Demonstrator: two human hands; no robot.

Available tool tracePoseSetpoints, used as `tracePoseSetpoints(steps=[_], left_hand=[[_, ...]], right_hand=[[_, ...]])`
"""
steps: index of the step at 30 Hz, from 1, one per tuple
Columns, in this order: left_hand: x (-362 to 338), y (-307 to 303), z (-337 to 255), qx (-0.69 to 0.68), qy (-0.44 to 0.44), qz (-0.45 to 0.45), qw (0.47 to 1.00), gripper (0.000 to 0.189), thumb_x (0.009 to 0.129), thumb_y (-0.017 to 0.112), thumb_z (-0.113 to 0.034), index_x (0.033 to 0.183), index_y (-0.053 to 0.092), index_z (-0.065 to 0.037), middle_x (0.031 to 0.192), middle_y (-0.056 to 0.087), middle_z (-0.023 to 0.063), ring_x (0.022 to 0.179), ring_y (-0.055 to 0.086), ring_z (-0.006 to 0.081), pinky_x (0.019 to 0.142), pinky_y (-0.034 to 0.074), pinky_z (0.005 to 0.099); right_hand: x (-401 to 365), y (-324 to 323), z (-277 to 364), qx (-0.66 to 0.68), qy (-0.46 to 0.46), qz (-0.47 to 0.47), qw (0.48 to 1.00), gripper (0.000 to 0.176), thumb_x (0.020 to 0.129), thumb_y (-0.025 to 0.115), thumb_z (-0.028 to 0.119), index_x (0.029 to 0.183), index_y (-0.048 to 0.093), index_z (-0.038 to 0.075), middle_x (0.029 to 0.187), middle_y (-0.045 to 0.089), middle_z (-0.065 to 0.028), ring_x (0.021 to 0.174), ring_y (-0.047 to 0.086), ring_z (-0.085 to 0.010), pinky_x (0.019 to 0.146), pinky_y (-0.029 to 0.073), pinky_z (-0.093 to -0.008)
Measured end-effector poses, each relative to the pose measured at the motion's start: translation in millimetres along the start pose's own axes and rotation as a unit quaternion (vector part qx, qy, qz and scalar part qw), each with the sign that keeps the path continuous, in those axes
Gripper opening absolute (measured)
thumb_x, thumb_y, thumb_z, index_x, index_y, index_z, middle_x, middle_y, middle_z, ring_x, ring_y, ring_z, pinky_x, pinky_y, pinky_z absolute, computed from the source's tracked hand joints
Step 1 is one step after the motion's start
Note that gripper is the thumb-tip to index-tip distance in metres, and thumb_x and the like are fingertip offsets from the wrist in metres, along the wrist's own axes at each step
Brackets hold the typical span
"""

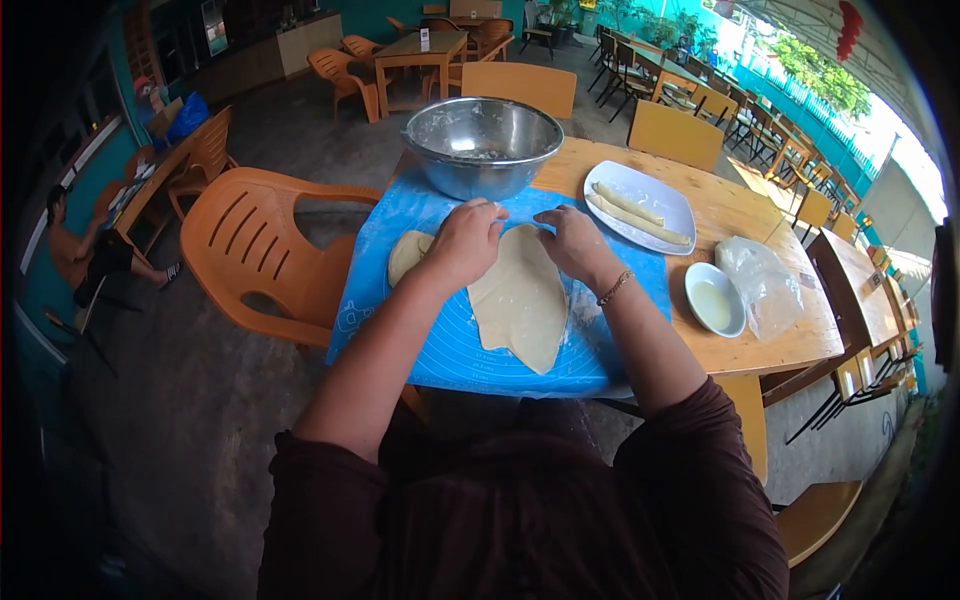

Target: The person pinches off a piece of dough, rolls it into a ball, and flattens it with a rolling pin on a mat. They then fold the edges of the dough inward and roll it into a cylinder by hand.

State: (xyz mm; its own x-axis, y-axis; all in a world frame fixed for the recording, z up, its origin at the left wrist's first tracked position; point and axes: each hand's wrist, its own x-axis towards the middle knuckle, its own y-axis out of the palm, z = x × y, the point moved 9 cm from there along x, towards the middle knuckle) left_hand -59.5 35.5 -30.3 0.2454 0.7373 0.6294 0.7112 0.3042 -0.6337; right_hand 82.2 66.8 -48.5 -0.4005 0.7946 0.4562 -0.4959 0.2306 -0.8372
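While both hands work the far edge, look close: the left hand (465,243) has its fingers curled down and pinched on the rim of the pale, flattened sheet of dough (522,305). The right hand (575,243) sits just beside it at three o'clock, fingers folded onto that same edge, with a beaded bracelet (615,288) at the wrist. The sheet lies long and thin down the middle of the blue silicone mat (440,345), trailing toward six o'clock.

Out at nine o'clock of the left hand, just beside the sheet, sits a small rounded lump of dough (404,256). At twelve o'clock, near the knuckles, stands a big stainless steel mixing bowl (483,145). Over at two o'clock is a white oblong plate (655,190) carrying two rolled dough sticks (632,212). At four o'clock are a small white dish of pale liquid (714,298) and a crumpled clear plastic bag (765,285), all on the wooden table (780,335).

The danger, I'd say: that sheet looks thin, so a hard pull at the pinched rim could stretch or tear it. An uneven tug from one hand might skew it, or drag the mat.
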Motion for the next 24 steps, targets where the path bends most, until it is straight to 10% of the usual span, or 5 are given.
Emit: tracePoseSetpoints(steps=[8,24], left_hand=[[-84,-9,-57,-0.092,0.065,0.124,0.986,0.022,0.077,0.077,-0.017,0.089,0.069,0.000,0.092,0.064,0.0126,0.091,0.063,0.0302,0.082,0.050,0.0402],[-93,8,-78,-0.104,0.093,0.170,0.976,0.029,0.071,0.083,-0.023,0.089,0.071,-0.005,0.092,0.063,0.0085,0.089,0.061,0.0272,0.083,0.047,0.0378]], right_hand=[[-108,-37,68,0.195,-0.065,0.163,0.965,0.027,0.077,0.076,0.011,0.102,0.072,0.003,0.097,0.063,-0.0153,0.096,0.060,-0.0318,0.084,0.049,-0.0397],[-127,-25,71,0.096,-0.118,0.075,0.985,0.021,0.075,0.077,0.016,0.093,0.071,0.007,0.092,0.057,-0.0087,0.088,0.056,-0.0289,0.077,0.047,-0.0397]])
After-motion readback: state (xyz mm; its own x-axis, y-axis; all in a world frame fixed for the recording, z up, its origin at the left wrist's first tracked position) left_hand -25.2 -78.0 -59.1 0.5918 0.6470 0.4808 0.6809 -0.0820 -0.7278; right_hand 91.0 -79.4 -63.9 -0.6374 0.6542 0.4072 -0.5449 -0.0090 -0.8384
